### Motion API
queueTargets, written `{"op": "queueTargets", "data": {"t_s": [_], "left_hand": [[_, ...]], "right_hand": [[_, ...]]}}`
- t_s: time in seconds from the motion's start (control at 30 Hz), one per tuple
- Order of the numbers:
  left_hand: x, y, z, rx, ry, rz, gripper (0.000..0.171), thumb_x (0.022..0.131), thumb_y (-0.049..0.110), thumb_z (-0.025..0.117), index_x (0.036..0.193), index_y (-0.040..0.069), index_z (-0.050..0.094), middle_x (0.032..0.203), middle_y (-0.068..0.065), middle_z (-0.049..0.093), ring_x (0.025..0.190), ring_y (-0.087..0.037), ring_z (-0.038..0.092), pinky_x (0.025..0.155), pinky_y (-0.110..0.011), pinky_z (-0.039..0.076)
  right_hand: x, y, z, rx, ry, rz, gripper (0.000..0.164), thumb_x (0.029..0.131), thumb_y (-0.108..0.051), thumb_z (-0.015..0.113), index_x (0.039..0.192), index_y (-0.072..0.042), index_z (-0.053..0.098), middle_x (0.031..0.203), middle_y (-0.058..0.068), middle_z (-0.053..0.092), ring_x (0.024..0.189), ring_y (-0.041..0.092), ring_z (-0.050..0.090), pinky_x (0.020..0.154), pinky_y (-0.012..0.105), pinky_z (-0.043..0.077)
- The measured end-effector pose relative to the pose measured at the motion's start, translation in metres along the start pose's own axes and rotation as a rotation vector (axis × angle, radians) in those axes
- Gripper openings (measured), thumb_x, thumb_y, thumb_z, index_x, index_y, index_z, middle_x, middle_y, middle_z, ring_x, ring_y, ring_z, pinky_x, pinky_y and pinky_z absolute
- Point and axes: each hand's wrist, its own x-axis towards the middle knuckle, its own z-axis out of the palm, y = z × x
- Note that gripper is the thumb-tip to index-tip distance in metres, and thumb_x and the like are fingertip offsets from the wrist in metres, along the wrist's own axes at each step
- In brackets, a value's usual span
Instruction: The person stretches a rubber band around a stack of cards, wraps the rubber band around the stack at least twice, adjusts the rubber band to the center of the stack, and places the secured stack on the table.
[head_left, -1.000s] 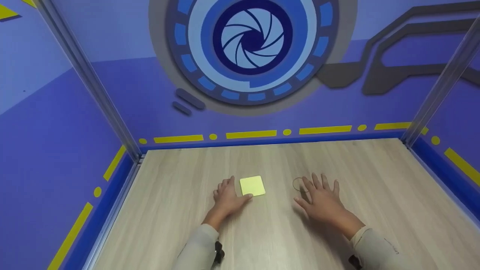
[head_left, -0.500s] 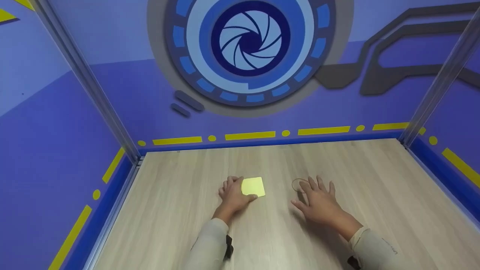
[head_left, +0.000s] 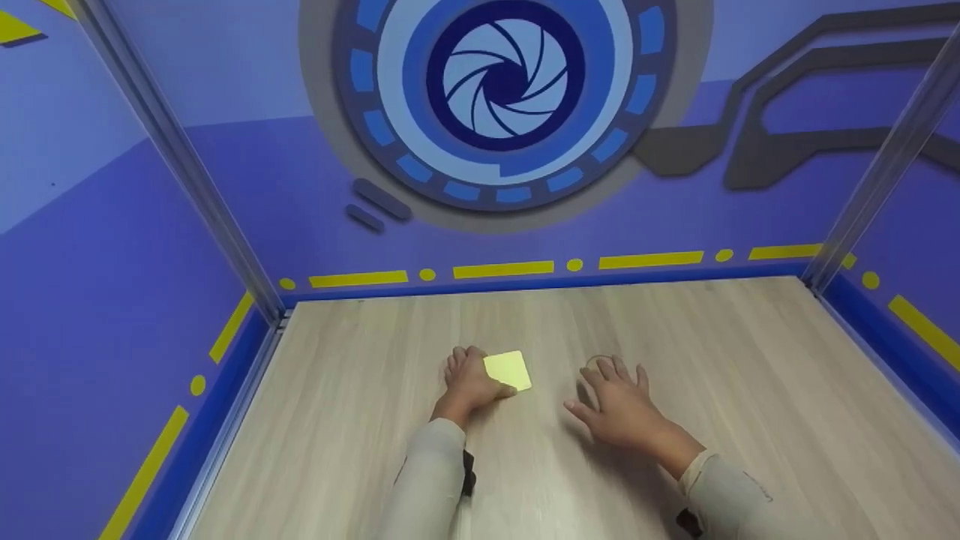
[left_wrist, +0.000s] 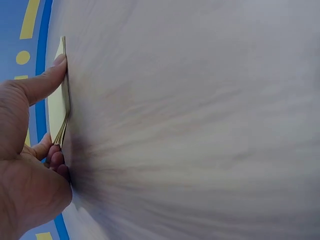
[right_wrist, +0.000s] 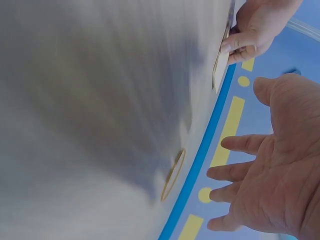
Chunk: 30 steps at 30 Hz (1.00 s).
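A yellow sticky note pad (head_left: 510,370) lies on the wooden table near the middle. My left hand (head_left: 469,382) grips its left side, the thumb lying across the near edge. In the left wrist view, the fingers curl at one end of the pad (left_wrist: 58,107), where the sheets are lifted and fanned apart. Over to the right, my right hand (head_left: 622,409) hovers with spread fingers and holds nothing. Beneath its fingertips is a thin tan rubber band (head_left: 600,357), partly hidden in the head view; the right wrist view shows the whole loop (right_wrist: 184,156) flat on the table.
The wooden table (head_left: 360,420) is bounded by a blue-purple back wall (head_left: 247,187) with yellow dashes and a round printed emblem. Side walls stand left and right, with metal posts (head_left: 180,165) at the corners.
My left hand has moved right, from beside the pad to gripping its left edge. My right hand has shifted slightly left and now covers more of the rubber band in the head view.
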Motion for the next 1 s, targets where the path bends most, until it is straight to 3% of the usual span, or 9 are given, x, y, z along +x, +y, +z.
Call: {"op": "queueTargets", "data": {"t_s": [0.33,0.5,0.6,0.8,1.0], "left_hand": [[0.003,-0.004,0.006,0.009,-0.033,0.022,0.079,0.075,0.027,0.098,0.136,0.006,0.052,0.124,-0.012,0.051,0.113,-0.027,0.045,0.107,-0.049,0.041],[0.002,-0.002,0.008,-0.026,-0.028,0.021,0.081,0.075,0.022,0.097,0.138,0.006,0.048,0.128,-0.013,0.048,0.118,-0.029,0.043,0.109,-0.049,0.042],[0.0,-0.001,0.008,-0.062,-0.02,0.027,0.083,0.076,0.016,0.097,0.14,0.005,0.046,0.132,-0.015,0.044,0.124,-0.031,0.043,0.113,-0.05,0.044],[-0.002,0.0,0.007,-0.082,-0.028,0.039,0.083,0.077,0.014,0.096,0.142,0.004,0.046,0.135,-0.015,0.04,0.127,-0.031,0.044,0.115,-0.049,0.045],[0.0,0.004,0.005,-0.047,-0.037,0.05,0.082,0.075,0.017,0.097,0.139,0.005,0.048,0.131,-0.013,0.041,0.122,-0.029,0.044,0.11,-0.046,0.046]], "right_hand": [[0.013,-0.025,0.017,0.13,-0.055,0.015,0.068,0.102,-0.046,0.07,0.148,0.003,0.057,0.156,0.034,0.052,0.147,0.055,0.048,0.121,0.07,0.04],[0.029,-0.031,0.031,0.24,-0.069,0.042,0.065,0.102,-0.041,0.071,0.147,0.003,0.057,0.151,0.029,0.058,0.143,0.049,0.055,0.118,0.063,0.047],[0.04,-0.032,0.038,0.349,-0.061,0.088,0.061,0.104,-0.036,0.069,0.148,0.004,0.056,0.149,0.026,0.061,0.143,0.046,0.056,0.12,0.061,0.047],[0.055,-0.04,0.043,0.511,-0.059,0.212,0.072,0.105,-0.028,0.066,0.162,0.002,0.035,0.156,0.03,0.054,0.15,0.048,0.048,0.124,0.062,0.041],[0.061,-0.049,0.048,0.582,-0.064,0.231,0.072,0.104,-0.022,0.067,0.161,0.006,0.034,0.155,0.032,0.054,0.145,0.049,0.053,0.121,0.061,0.045]]}}
